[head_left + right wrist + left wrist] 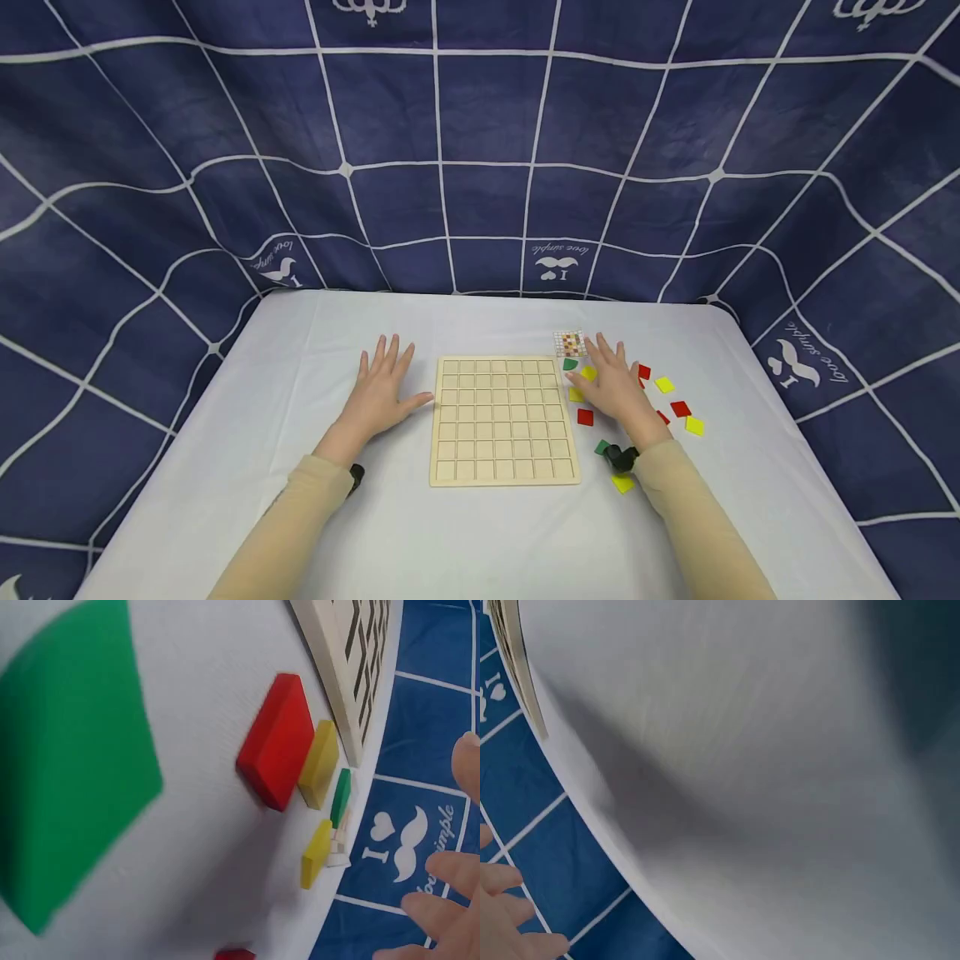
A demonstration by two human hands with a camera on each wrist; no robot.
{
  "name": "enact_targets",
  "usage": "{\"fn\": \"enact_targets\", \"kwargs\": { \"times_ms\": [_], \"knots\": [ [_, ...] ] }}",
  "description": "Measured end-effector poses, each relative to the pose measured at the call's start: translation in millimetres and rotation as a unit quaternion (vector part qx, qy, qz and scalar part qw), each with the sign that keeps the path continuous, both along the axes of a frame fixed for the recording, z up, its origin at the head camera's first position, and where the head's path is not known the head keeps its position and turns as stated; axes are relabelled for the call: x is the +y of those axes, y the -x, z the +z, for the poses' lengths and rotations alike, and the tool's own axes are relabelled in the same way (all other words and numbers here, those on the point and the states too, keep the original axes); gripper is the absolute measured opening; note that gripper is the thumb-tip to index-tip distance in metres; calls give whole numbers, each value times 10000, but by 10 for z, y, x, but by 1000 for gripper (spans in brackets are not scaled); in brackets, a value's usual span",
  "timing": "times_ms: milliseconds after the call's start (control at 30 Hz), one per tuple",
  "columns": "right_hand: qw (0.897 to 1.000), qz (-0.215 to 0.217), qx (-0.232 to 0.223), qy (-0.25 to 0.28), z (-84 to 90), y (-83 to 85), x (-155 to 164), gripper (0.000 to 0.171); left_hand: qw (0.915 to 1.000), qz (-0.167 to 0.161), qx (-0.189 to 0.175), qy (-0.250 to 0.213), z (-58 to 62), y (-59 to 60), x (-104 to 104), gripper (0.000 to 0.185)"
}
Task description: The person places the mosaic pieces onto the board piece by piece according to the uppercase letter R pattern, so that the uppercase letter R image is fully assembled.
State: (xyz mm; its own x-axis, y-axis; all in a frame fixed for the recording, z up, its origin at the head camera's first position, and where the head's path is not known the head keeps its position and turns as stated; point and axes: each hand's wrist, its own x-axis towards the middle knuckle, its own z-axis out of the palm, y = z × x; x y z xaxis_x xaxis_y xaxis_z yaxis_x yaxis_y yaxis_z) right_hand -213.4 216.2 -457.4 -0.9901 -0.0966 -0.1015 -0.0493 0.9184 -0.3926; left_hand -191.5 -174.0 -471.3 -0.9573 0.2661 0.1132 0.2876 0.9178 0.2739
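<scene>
A wooden grid board (504, 422) lies flat on the white table between the two hands. To its left is my left hand (380, 389), fingers spread, thumb pointing at the board's left edge and nothing held. On the other side my right hand (615, 385) spreads its fingers above loose tiles, holding nothing. Near it are a red tile (585, 417), a yellow tile (576, 394) and a green piece (570, 364). A small printed pattern card (569, 343) lies by the right fingertips. In the right wrist view a green tile (82, 765) looms close, with a red tile (277, 742) beyond.
More tiles lie scattered right of the right hand, among them a yellow tile (694, 426) and a red tile (680, 408). Another yellow tile (622, 483) sits below the right wrist. A blue gridded curtain (480, 200) surrounds the table's back and sides.
</scene>
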Motion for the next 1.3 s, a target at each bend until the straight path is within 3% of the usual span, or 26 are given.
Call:
{"fn": "enact_targets", "kwargs": {
  "times_ms": [233, 500, 700, 1300],
  "knots": [
    [9985, -74, -443, 300, -74, 4, 31, 79, 9985, -151, -466, -255, -63, -79, 70, 93],
    [9966, -428, -181, 678, -109, 91, 81, 60, 9938, -205, -1019, -396, -62, -103, 143, 89],
    [9923, -850, -282, 857, -152, 208, 102, 52, 9905, -202, -1276, -474, -68, -114, 166, 86],
    [9813, -1482, -766, 962, -210, 305, 92, 40, 9868, -389, -1557, -213, -118, -132, 182, 90]
  ]
}}
